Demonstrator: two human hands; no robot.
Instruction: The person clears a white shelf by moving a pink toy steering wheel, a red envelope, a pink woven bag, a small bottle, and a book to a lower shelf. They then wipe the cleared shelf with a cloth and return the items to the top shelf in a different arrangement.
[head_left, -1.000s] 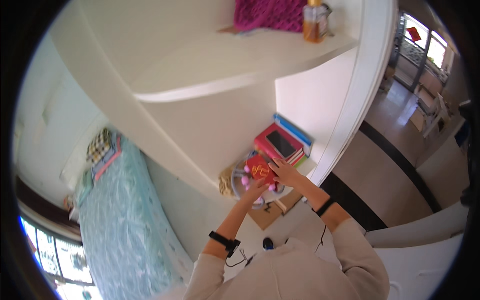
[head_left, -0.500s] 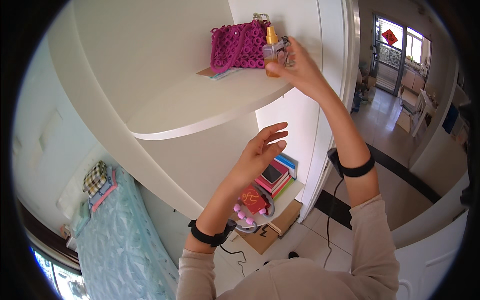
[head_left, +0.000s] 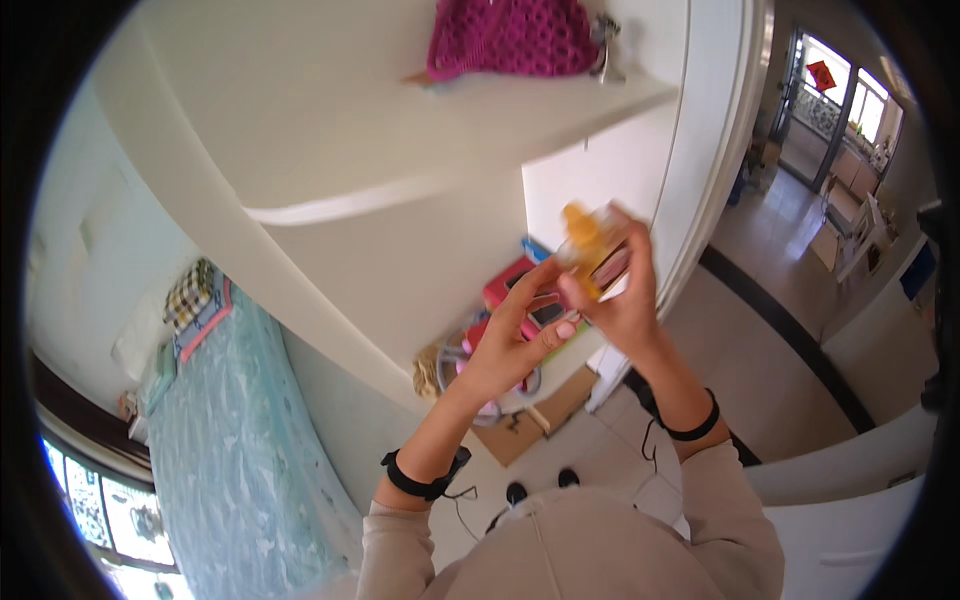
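Note:
A small clear bottle with a yellow-gold spray top and amber liquid is in my right hand, whose fingers wrap round it. It is tilted and smeared by motion. Close beside it on the left, my left hand has its fingers and thumb apart and holds nothing. Both hands are in front of the lower shelf opening. Behind them lie a phone, stacked books and a grey ring with pink beads, partly covered by my left hand.
On the upper shelf sit a magenta woven bag and a small silvery figure. Flattened cardboard lies on the floor below. A bed with a pale blue cover stands at left; a doorway opens at right.
My right hand has taken the bottle off the upper shelf and brought it down beside my left hand. The view has tipped lower, and the silvery figure beside the bag now shows fully.

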